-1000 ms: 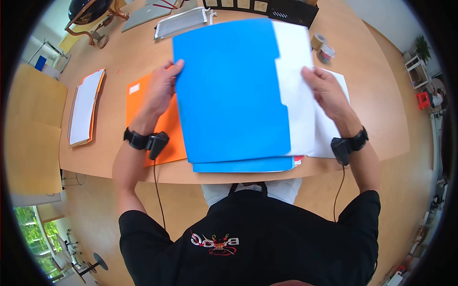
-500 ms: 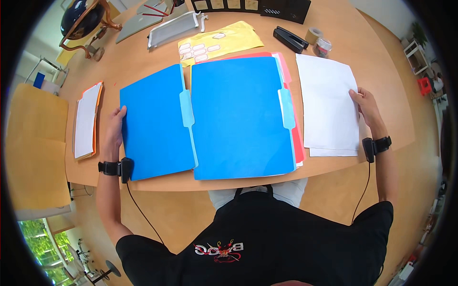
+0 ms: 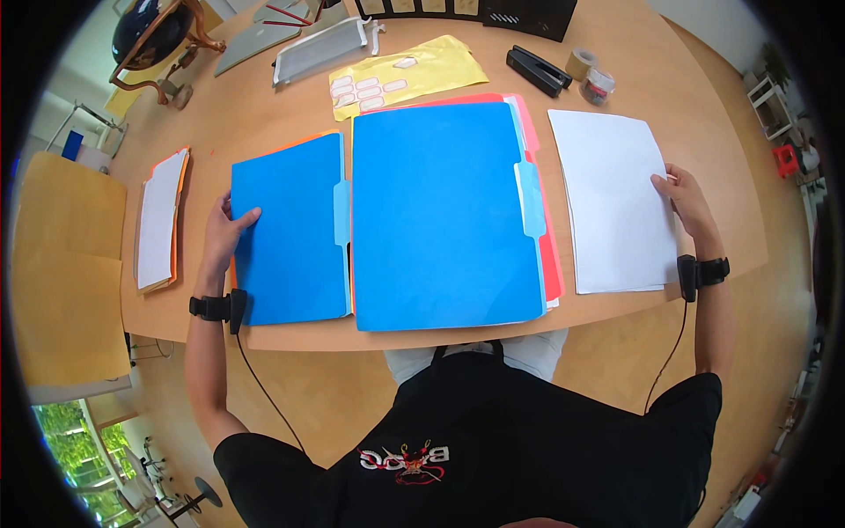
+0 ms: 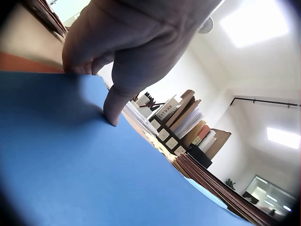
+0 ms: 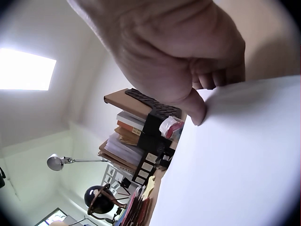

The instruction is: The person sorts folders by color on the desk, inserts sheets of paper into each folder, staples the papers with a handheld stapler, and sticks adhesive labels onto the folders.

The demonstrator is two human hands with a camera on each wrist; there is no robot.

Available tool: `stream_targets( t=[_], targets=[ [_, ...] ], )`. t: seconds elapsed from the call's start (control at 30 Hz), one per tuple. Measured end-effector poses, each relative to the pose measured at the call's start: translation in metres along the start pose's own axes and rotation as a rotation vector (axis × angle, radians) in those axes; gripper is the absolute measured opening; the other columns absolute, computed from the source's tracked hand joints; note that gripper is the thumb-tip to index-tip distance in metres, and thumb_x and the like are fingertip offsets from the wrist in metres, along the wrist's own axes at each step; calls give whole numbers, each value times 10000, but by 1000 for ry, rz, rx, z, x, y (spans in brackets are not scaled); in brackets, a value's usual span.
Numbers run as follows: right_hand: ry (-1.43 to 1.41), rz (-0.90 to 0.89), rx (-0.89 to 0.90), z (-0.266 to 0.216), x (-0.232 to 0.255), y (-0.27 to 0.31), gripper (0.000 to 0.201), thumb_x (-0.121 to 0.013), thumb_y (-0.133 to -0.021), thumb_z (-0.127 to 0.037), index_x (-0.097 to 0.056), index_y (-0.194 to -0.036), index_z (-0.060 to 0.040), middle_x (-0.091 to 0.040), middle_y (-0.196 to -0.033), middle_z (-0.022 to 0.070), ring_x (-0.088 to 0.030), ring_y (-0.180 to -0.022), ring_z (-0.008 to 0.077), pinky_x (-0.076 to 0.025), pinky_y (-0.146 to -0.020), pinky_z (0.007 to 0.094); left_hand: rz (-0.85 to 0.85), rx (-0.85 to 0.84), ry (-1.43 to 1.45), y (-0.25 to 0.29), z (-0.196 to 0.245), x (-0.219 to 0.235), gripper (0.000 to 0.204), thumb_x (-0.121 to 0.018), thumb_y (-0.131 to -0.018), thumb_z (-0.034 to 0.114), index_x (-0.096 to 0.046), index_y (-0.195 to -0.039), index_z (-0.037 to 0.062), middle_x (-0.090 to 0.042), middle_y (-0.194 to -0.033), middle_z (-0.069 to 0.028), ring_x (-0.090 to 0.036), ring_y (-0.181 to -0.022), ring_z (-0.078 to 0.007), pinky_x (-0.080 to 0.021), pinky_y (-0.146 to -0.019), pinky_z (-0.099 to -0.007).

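Note:
My left hand [image 3: 227,236] grips the left edge of a blue file folder [image 3: 295,238], thumb on top and fingers at the edge. That folder lies over an orange folder [image 4: 28,63], of which only a strip shows. With my right hand [image 3: 691,201] I hold the right edge of a stack of white paper [image 3: 616,202]; the right wrist view has the thumb on top and the other fingers curled at the side. Between the hands sits a stack topped by another blue folder [image 3: 440,220], with red folders [image 3: 553,255] sticking out beneath.
Behind the folders lies a yellow sheet [image 3: 422,75] with white labels. A black stapler [image 3: 539,70] and a tape roll [image 3: 581,63] stand at the back right. Another paper pile [image 3: 160,220] is at far left; a globe [image 3: 145,35] stands at the back left.
The tabbed blue folder went from the middle to the left, onto the orange one, and was squared up there. My right hand moved right to the white paper, whose sheets are now more aligned.

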State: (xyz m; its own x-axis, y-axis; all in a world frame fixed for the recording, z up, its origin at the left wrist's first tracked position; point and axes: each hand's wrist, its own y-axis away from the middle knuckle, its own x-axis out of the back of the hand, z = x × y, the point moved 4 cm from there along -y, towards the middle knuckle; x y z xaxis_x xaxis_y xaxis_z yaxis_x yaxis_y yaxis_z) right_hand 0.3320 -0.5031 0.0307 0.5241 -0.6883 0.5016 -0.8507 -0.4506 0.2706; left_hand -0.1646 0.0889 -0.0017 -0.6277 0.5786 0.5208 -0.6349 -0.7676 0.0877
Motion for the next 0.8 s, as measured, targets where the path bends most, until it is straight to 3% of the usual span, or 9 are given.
stream_targets(
  t=[0.1,0.2,0.27,0.3,0.4,0.43,0.47,0.6,0.8],
  targets=[
    [-107,-74,30,5,4,-4,433,-738,-880,-279,-610,-1169,17,-698,-897,51,-626,-761,106,-476,-708,253,32,-22,-58,3,8,0,739,-811,-821,178,-425,-1406,-58,-635,-1206,-177,-631,-1088,-223,-513,-941,-349],
    [172,-28,-54,-2,7,6,429,-721,-901,-270,-602,-1188,26,-698,-914,72,-644,-809,128,-501,-743,270,196,-149,-322,0,9,3,684,-782,-854,225,-454,-1400,-26,-639,-1191,-161,-636,-1066,-221,-513,-925,-347],
    [787,442,336,-22,12,13,414,-678,-940,-260,-594,-1213,40,-693,-953,87,-653,-866,141,-516,-777,281,338,-250,-548,-8,13,8,657,-767,-870,268,-477,-1390,-9,-640,-1185,-145,-641,-1044,-218,-514,-911,-340],
    [789,438,341,-28,10,10,414,-678,-940,-260,-594,-1213,40,-693,-953,87,-653,-866,141,-516,-777,281,206,-227,-321,-10,36,-1,633,-761,-871,330,-513,-1356,8,-647,-1147,-128,-643,-1001,-205,-518,-874,-327],
    [433,262,457,-69,-13,8,369,-631,-974,-223,-591,-1262,4,-684,-996,93,-656,-904,146,-518,-818,270,-50,-102,-31,-3,104,-46,593,-754,-866,425,-575,-1269,29,-657,-1058,-92,-638,-916,-170,-521,-795,-305],
    [239,18,402,-83,-37,10,376,-622,-980,-220,-583,-1277,8,-683,-1026,100,-659,-919,149,-523,-841,274,-176,-4,33,1,121,-68,574,-753,-861,458,-601,-1216,33,-660,-1006,-74,-631,-874,-147,-519,-753,-295],
    [43,-224,341,-97,-63,16,384,-613,-987,-218,-576,-1292,11,-683,-1055,106,-661,-933,151,-528,-865,278,-218,25,-15,8,140,-89,561,-755,-861,456,-598,-1181,23,-650,-942,-59,-621,-832,-130,-514,-709,-287],
    [-219,-578,160,-141,-141,54,486,-642,-958,-228,-540,-1293,109,-669,-1147,141,-651,-1069,178,-521,-982,292,-379,4,-228,13,161,-144,521,-749,-872,440,-571,-1131,25,-633,-915,-39,-602,-773,-93,-480,-604,-248],
    [-260,-629,-13,-143,-169,68,583,-685,-929,-202,-456,-1340,143,-616,-1220,166,-628,-1100,200,-523,-978,291,-336,7,-97,5,151,-149,521,-815,-822,336,-571,-1094,-35,-607,-833,-28,-597,-722,-99,-505,-603,-261]
  ],
)
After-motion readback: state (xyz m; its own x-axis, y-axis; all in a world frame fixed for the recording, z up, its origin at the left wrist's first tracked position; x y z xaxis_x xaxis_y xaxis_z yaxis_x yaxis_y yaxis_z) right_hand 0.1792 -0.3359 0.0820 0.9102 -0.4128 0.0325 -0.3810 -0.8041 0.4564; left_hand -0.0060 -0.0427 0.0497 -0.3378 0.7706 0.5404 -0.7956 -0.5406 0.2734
